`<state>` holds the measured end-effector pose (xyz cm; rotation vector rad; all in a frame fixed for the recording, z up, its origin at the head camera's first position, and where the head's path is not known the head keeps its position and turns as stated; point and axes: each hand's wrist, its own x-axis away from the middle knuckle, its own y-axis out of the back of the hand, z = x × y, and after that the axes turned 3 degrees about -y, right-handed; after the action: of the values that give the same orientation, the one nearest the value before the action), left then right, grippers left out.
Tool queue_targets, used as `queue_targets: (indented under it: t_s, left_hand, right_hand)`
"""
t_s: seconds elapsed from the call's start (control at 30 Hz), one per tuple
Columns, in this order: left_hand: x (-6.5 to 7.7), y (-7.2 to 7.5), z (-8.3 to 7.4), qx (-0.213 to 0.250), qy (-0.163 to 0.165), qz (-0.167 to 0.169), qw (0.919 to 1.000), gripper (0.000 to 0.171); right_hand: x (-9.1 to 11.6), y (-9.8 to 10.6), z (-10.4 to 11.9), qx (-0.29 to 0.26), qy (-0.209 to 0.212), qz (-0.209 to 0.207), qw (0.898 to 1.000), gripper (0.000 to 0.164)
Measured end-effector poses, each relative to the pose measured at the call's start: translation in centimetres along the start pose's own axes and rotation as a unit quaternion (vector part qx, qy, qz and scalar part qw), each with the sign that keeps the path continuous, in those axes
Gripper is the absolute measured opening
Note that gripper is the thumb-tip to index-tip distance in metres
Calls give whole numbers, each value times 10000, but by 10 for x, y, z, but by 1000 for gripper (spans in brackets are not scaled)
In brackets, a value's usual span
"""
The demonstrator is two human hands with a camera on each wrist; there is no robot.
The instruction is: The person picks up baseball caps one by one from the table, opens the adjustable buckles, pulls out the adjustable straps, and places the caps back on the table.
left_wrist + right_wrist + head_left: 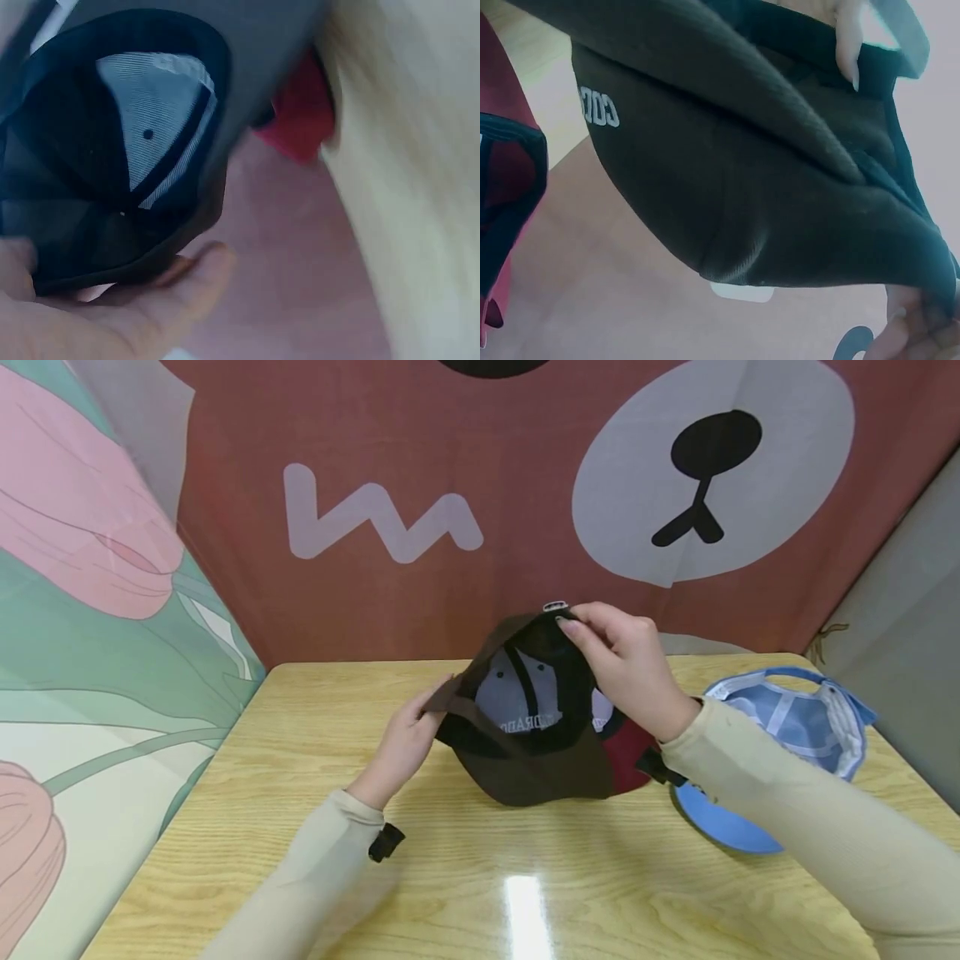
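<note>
A dark brown baseball cap (536,772) is held up between both hands, its hollow inside turned towards me. Pale lining with mirrored lettering shows within the crown. The left hand (405,735) grips the cap at its left edge; in the left wrist view, that hand's fingers (210,274) lie against the underside of the crown. At the upper rim, beside a metal strap buckle (555,606), the right hand (630,664) pinches the fabric between thumb and fingers. White letters (600,107) mark the cap's outside in the right wrist view.
Behind the brown cap, partly hidden, is a dark red cap (630,756). A light blue cap (735,818) lies at the right of the wooden table (300,860), partly covered by the right sleeve. A printed cloth (375,610) hangs along the table's far edge.
</note>
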<state>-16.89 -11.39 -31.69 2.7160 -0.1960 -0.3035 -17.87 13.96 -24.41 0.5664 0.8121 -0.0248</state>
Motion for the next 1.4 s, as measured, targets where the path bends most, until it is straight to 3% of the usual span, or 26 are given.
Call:
queue_targets:
  t_s: [0.07, 0.17, 0.27, 0.4, 0.5, 0.57, 0.7, 1.07, 1.23, 1.4]
  left_hand:
    - [-1, -1, 3, 889, 222, -125, 9957, 39]
    - [0, -2, 1, 2059, 572, -167, 9767, 42]
    - [1, -1, -5, 3094, 652, 34, 9487, 43]
    - [3, 0, -14, 4215, 692, 291, 9037, 40]
    - [3, -1, -20, 4754, 713, 288, 8764, 35]
    - [4, -2, -24, 4972, 737, 275, 8640, 35]
    - [6, -2, -29, 5118, 744, 330, 8552, 41]
    - [8, 3, -35, 5163, 812, 306, 8520, 46]
    - [9, 8, -35, 5233, 728, 226, 8487, 45]
    - [10, 12, -35, 5366, 533, 204, 8419, 42]
  right_hand:
    - [1, 0, 0, 30, 51, 48, 10000, 7]
    - [3, -2, -2, 88, 136, 138, 9998, 7]
    - [5, -3, -3, 144, 262, 206, 9993, 9]
    - [8, -5, -5, 218, 526, 262, 9980, 12]
    - [10, -6, -6, 265, 689, 302, 9968, 14]
    - [12, -6, -8, 287, 710, 322, 9965, 14]
    - [14, -7, -10, 284, 609, 363, 9971, 15]
    - [27, -10, -23, 329, 438, 633, 9965, 17]
    - [34, -10, -33, 228, 435, 460, 9977, 25]
    - [40, -9, -40, 206, 33, 209, 9996, 42]
